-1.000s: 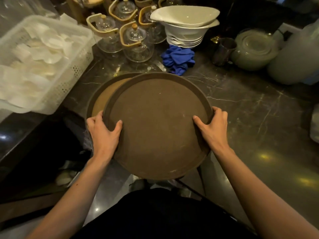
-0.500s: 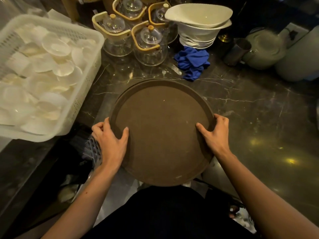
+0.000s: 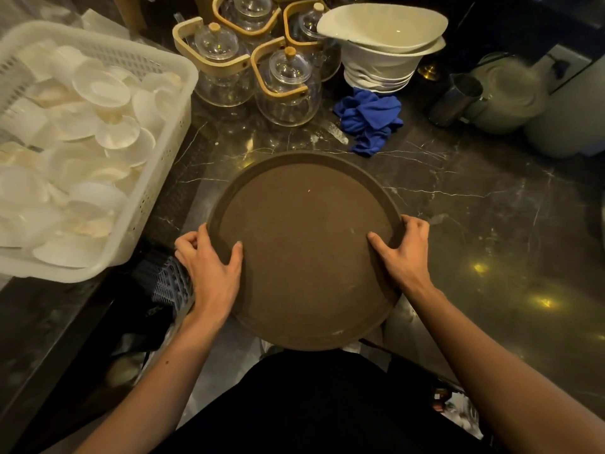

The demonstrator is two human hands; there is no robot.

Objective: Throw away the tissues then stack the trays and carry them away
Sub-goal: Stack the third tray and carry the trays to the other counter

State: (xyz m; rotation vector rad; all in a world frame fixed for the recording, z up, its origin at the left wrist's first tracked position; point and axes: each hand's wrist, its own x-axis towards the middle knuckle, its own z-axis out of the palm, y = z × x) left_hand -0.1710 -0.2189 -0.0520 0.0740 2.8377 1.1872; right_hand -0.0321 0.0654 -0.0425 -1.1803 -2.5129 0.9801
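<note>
While both arms reach forward, the left hand and right hand clamp opposite rims of the round brown tray, thumbs on top, fingers curled under. It sits at the near edge of the dark marble counter, overhanging toward the person. Behind it lie a crumpled blue cloth and glass teapots.

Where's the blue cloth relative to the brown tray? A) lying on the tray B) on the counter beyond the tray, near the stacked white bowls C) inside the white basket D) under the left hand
B: the blue cloth lies crumpled on the dark counter past the tray, just below the stacked white bowls.
</note>
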